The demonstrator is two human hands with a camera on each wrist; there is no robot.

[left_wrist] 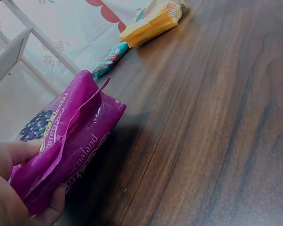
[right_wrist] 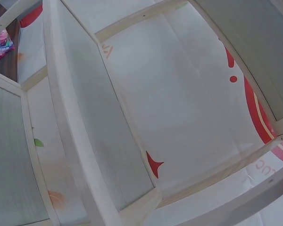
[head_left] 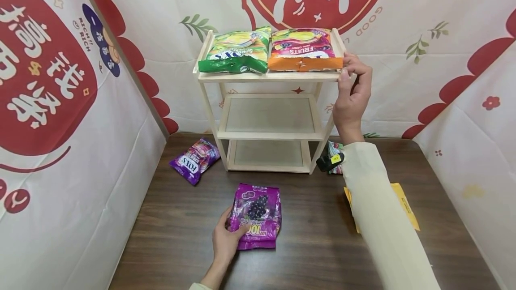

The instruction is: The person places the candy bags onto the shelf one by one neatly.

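Observation:
My left hand grips a purple grape candy bag above the table's front half. In the left wrist view the thumb lies on the bag's grape-printed face and fingers show at its underside. My right hand holds the top right corner of a pale wooden three-tier shelf, thumb at the front, beside an orange Fruits candy bag. A green Fox's candy bag lies left of it on the top tier. The right wrist view shows shelf frames but no hand.
A purple Fox's bag lies on the table left of the shelf. To the right, a teal patterned packet and a yellow packet are partly hidden by the right arm in the head view. Printed cloth walls enclose the table.

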